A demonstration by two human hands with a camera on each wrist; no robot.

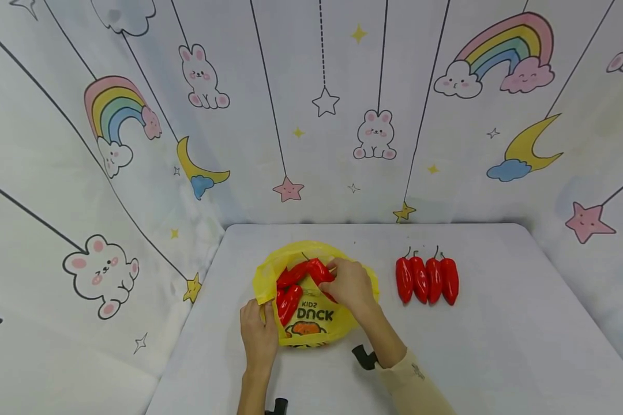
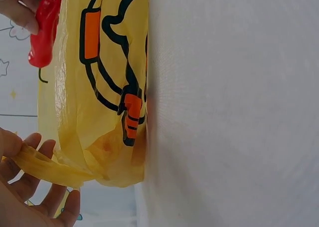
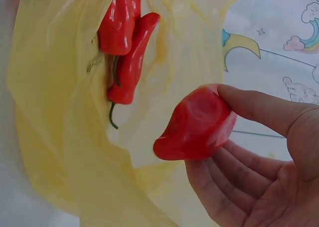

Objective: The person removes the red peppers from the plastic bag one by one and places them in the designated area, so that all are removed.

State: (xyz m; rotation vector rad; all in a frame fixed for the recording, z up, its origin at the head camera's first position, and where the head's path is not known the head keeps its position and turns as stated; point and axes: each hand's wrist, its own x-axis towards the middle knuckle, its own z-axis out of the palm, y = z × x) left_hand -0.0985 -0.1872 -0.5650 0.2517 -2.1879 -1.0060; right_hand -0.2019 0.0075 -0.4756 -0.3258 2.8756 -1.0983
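Observation:
A yellow plastic bag (image 1: 342, 325) printed "KIDS DUCK" lies with its mouth spread on the table. My left hand (image 1: 259, 331) pinches the bag's rim at the left; the left wrist view shows the gathered film (image 2: 55, 171) between thumb and fingers. Over the opening, my right hand (image 1: 351, 285) holds a red chili pepper (image 1: 319, 271) between thumb and fingers. That pepper (image 3: 199, 124) appears apart from the bag film in the right wrist view. More red peppers (image 1: 291, 304) lie inside the bag, partly hidden by its front side.
Several red peppers (image 1: 434, 280) stand in a side-by-side row on the white table (image 1: 498, 346), right of the bag, stems pointing away. A cloth backdrop (image 1: 332, 167) with rabbits, stars and rainbows rises behind and beside the table. Black camera mounts (image 1: 364, 357) sit at the wrists.

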